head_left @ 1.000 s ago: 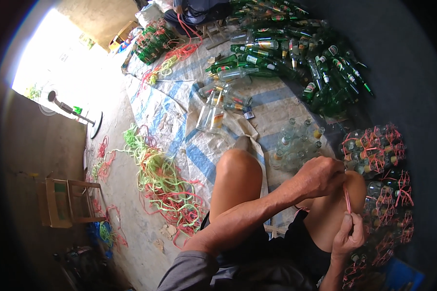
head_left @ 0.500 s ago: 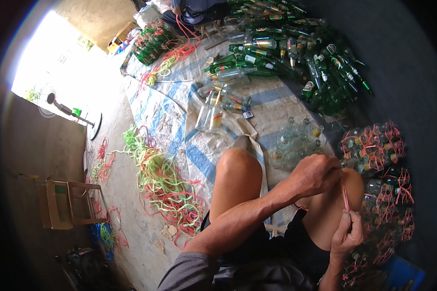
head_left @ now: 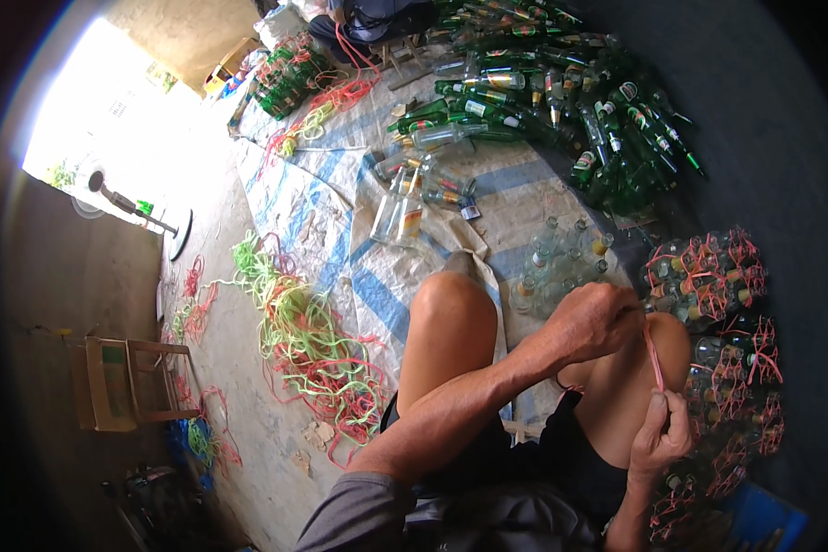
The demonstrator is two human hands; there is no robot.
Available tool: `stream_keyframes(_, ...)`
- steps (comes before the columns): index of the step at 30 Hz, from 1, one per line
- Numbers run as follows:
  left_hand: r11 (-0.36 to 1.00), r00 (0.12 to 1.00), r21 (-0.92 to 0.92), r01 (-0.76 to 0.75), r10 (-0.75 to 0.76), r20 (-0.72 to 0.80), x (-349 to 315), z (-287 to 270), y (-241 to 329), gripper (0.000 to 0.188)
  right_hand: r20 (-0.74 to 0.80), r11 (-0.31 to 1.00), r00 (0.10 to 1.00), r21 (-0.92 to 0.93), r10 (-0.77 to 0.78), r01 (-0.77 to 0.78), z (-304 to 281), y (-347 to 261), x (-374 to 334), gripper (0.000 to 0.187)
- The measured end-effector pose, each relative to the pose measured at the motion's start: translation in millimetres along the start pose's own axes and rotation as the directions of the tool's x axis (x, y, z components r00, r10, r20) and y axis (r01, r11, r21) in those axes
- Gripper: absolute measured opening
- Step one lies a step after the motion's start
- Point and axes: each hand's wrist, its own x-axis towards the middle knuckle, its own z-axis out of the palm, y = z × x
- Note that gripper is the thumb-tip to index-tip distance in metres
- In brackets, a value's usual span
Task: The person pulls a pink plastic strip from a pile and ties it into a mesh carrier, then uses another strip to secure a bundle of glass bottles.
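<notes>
A pink plastic string (head_left: 654,357) runs taut between my two hands above my right knee. My left hand (head_left: 600,317) is closed in a fist around its upper end, the arm reaching across my lap. Lower down, my right hand (head_left: 661,434) pinches the other end between thumb and fingers. Just beyond my left hand stands a group of clear glass bottles (head_left: 561,262) on the sheet. To my right are bottle bundles (head_left: 704,276) tied with pink string.
A large heap of green bottles (head_left: 561,101) lies at the far right. Tangled green and pink string (head_left: 308,340) covers the floor at left. Loose clear bottles (head_left: 397,216) lie on the striped sheet (head_left: 377,294). A fan (head_left: 138,207) and wooden chair (head_left: 161,382) stand left. Another person (head_left: 373,23) sits far off.
My left hand has shifted slightly up and to the left, and the string between my hands looks a little longer. My right hand keeps its pinch in nearly the same place.
</notes>
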Motion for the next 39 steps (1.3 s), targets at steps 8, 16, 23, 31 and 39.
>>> stream_keyframes(8,1.0,1.0,0.024,0.009,-0.009,-0.002,-0.1,0.9,-3.8,0.019,-0.003,1.0,1.0,-0.012,-0.017,0.017,-1.0,2.7,1.3,0.01)
stream_keyframes(16,0.999,0.999,0.02,0.032,-0.032,0.0,-1.2,-0.5,-2.2,0.019,-0.023,1.0,1.0,-0.023,0.021,-0.021,-0.3,1.6,1.1,0.012)
stream_keyframes(23,0.999,0.999,0.02,0.04,-0.04,0.002,-2.6,-1.4,-0.2,0.019,0.006,1.0,1.0,-0.009,0.016,-0.016,-2.1,2.6,-0.2,0.011)
stream_keyframes(31,0.999,0.999,0.035,0.034,-0.035,0.009,-2.4,-2.0,0.5,0.019,-0.045,0.999,0.998,-0.013,0.036,-0.037,0.7,-1.1,0.8,0.013)
stream_keyframes(39,0.998,0.999,0.047,0.035,-0.035,0.001,-3.7,-1.2,-3.7,0.02,-0.007,1.0,1.0,-0.025,-0.004,0.004,-0.9,2.8,0.3,0.012)
